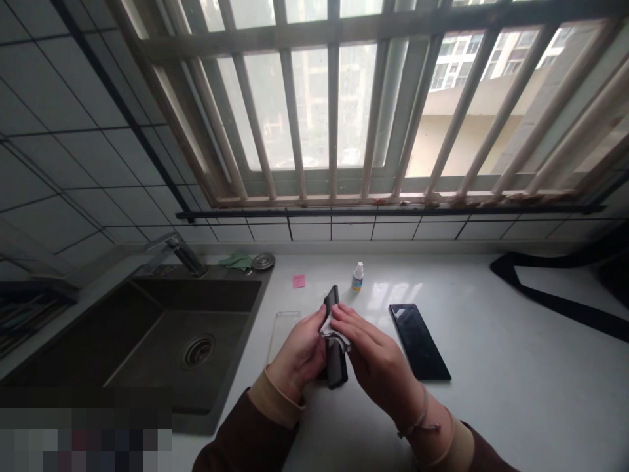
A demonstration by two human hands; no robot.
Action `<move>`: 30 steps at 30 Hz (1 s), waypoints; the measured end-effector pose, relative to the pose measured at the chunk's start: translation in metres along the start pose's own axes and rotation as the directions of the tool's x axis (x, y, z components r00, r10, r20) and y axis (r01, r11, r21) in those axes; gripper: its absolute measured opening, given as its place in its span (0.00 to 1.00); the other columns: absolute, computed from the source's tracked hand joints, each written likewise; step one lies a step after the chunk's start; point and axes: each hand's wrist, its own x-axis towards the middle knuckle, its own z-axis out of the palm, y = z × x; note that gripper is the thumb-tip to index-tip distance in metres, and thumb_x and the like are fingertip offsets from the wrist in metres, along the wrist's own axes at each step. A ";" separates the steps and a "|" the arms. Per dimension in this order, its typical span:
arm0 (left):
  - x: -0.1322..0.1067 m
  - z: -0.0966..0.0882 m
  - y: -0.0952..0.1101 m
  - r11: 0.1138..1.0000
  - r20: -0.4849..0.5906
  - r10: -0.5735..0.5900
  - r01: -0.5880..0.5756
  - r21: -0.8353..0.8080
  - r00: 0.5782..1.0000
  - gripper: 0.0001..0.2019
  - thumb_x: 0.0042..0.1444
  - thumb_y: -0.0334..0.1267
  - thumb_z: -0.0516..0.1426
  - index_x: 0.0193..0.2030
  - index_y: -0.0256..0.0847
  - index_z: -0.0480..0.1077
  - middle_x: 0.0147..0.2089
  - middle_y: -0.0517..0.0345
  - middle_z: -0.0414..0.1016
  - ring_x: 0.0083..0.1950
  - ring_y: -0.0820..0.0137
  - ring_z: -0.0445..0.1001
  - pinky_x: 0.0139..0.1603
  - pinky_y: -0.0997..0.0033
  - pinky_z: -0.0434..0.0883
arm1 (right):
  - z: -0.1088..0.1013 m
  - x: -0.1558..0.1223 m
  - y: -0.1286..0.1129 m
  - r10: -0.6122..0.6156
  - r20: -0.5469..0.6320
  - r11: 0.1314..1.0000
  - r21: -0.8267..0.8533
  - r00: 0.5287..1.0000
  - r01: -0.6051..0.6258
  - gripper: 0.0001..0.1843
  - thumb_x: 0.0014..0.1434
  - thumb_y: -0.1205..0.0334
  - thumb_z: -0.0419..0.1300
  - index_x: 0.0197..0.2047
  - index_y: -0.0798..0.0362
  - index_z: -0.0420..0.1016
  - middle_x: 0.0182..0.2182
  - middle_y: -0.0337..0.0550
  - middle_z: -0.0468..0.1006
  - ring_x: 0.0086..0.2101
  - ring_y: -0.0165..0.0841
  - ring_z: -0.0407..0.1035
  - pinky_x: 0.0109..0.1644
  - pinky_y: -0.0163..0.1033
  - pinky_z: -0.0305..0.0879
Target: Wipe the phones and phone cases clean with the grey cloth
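My left hand (pixel 305 347) is closed around a dark phone (pixel 336 367), held on edge above the white counter. Pressed against the phone's face is a crumpled whitish cloth (pixel 335 337), under the fingers of my right hand (pixel 373 347). Part of the phone is hidden by the cloth and both hands. A clear phone case (pixel 285 320) lies just left of my left hand, partly covered by it. To the right of my right hand, a black flat device with a glossy screen (pixel 420 342) rests on the counter. A small white-capped bottle (pixel 358 278) stands upright beyond the phone.
A pink sticky note (pixel 299 281) lies left of the bottle. On the left are a dark sink (pixel 236 334), a tap (pixel 181 252), a green cloth (pixel 236 261) and a round metal strainer (pixel 263 261). A black strap (pixel 550 298) lies at right. A barred window (pixel 331 118) is behind.
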 end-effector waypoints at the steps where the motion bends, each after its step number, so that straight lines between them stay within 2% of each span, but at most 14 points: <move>1: 0.003 -0.001 0.003 0.999 -0.046 0.026 -0.027 -0.037 0.999 0.11 0.73 0.34 0.55 0.45 0.31 0.78 0.40 0.44 0.82 0.39 0.67 0.82 0.47 0.70 0.80 | 0.000 0.000 -0.002 -0.018 0.027 1.000 0.019 0.999 0.017 0.29 0.70 0.77 0.54 0.71 0.50 0.70 0.67 0.51 0.75 0.69 0.43 0.66 0.74 0.56 0.67; 4: 0.008 -0.006 0.016 0.993 -0.152 0.101 -0.109 -0.047 0.983 0.13 0.74 0.34 0.52 0.46 0.29 0.77 0.41 0.41 0.83 0.40 0.65 0.84 0.49 0.67 0.81 | 0.000 -0.001 -0.005 -0.005 0.051 0.999 0.055 0.999 0.003 0.30 0.69 0.77 0.53 0.71 0.50 0.70 0.68 0.50 0.74 0.69 0.42 0.67 0.73 0.55 0.68; 7: 0.006 -0.007 0.029 0.970 -0.210 0.225 -0.239 -0.046 0.951 0.12 0.74 0.33 0.52 0.50 0.31 0.76 0.41 0.44 0.84 0.39 0.65 0.84 0.49 0.63 0.82 | 0.000 -0.003 -0.005 0.093 0.008 0.992 0.080 0.996 -0.094 0.30 0.69 0.77 0.52 0.70 0.48 0.72 0.68 0.49 0.74 0.67 0.42 0.70 0.71 0.51 0.71; 9: 0.001 -0.005 0.035 0.948 -0.196 0.289 -0.309 -0.079 0.937 0.12 0.75 0.35 0.52 0.54 0.33 0.76 0.45 0.43 0.84 0.45 0.61 0.85 0.52 0.57 0.82 | 0.002 -0.005 -0.003 0.181 -0.036 0.978 0.106 0.983 -0.177 0.29 0.70 0.74 0.53 0.70 0.46 0.72 0.68 0.48 0.74 0.66 0.42 0.71 0.71 0.51 0.70; 12: -0.009 0.001 0.037 0.932 -0.061 0.328 -0.334 -0.140 0.943 0.16 0.73 0.41 0.55 0.60 0.34 0.74 0.54 0.35 0.82 0.59 0.51 0.82 0.58 0.46 0.80 | 0.007 -0.007 0.004 0.355 -0.097 0.922 0.199 0.930 -0.331 0.24 0.73 0.68 0.54 0.68 0.46 0.75 0.65 0.48 0.78 0.64 0.44 0.73 0.71 0.53 0.71; 15: -0.017 0.005 0.030 0.929 0.028 0.341 -0.332 -0.164 0.940 0.19 0.69 0.43 0.59 0.61 0.33 0.74 0.60 0.32 0.80 0.65 0.47 0.77 0.63 0.45 0.76 | 0.011 -0.008 0.009 0.537 -0.078 0.801 0.360 0.840 -0.478 0.19 0.75 0.58 0.55 0.63 0.47 0.79 0.58 0.48 0.83 0.58 0.45 0.79 0.65 0.53 0.77; 18: -0.018 0.005 0.020 0.924 -0.014 0.348 -0.345 -0.164 0.938 0.19 0.66 0.42 0.63 0.60 0.35 0.75 0.56 0.39 0.82 0.60 0.51 0.80 0.64 0.46 0.76 | 0.016 -0.007 0.009 0.624 0.017 0.681 0.479 0.781 -0.554 0.20 0.75 0.50 0.56 0.61 0.48 0.81 0.55 0.49 0.84 0.54 0.46 0.80 0.60 0.52 0.80; 20: -0.017 0.004 0.014 0.906 -0.060 0.387 -0.392 -0.162 0.920 0.21 0.64 0.46 0.65 0.59 0.38 0.75 0.52 0.44 0.82 0.56 0.53 0.81 0.65 0.46 0.75 | 0.020 -0.007 0.009 0.669 0.092 0.589 0.541 0.738 -0.601 0.22 0.73 0.46 0.58 0.60 0.49 0.82 0.55 0.50 0.84 0.53 0.47 0.80 0.58 0.52 0.81; 22: -0.015 0.004 0.010 0.865 -0.060 0.474 -0.478 -0.154 0.878 0.21 0.64 0.48 0.65 0.59 0.39 0.75 0.49 0.47 0.81 0.55 0.57 0.80 0.67 0.48 0.73 | 0.023 -0.007 0.011 0.718 0.161 0.461 0.618 0.677 -0.636 0.24 0.71 0.41 0.61 0.59 0.49 0.82 0.54 0.50 0.84 0.52 0.47 0.80 0.57 0.52 0.80; 26: -0.013 0.002 0.004 0.749 0.030 0.661 -0.655 -0.101 0.750 0.19 0.63 0.47 0.64 0.58 0.43 0.76 0.48 0.54 0.74 0.53 0.64 0.76 0.67 0.57 0.70 | 0.029 -0.006 0.016 0.792 0.249 0.211 0.746 0.558 -0.632 0.28 0.63 0.37 0.69 0.56 0.51 0.84 0.51 0.48 0.85 0.50 0.44 0.80 0.58 0.50 0.78; 30: -0.012 0.000 -0.003 0.675 0.071 0.735 -0.738 0.014 0.674 0.16 0.62 0.47 0.65 0.55 0.47 0.75 0.50 0.55 0.69 0.56 0.61 0.74 0.65 0.56 0.70 | 0.027 -0.002 0.013 0.823 0.323 0.062 0.766 0.466 -0.640 0.32 0.56 0.36 0.73 0.54 0.52 0.84 0.45 0.47 0.85 0.44 0.39 0.79 0.51 0.45 0.78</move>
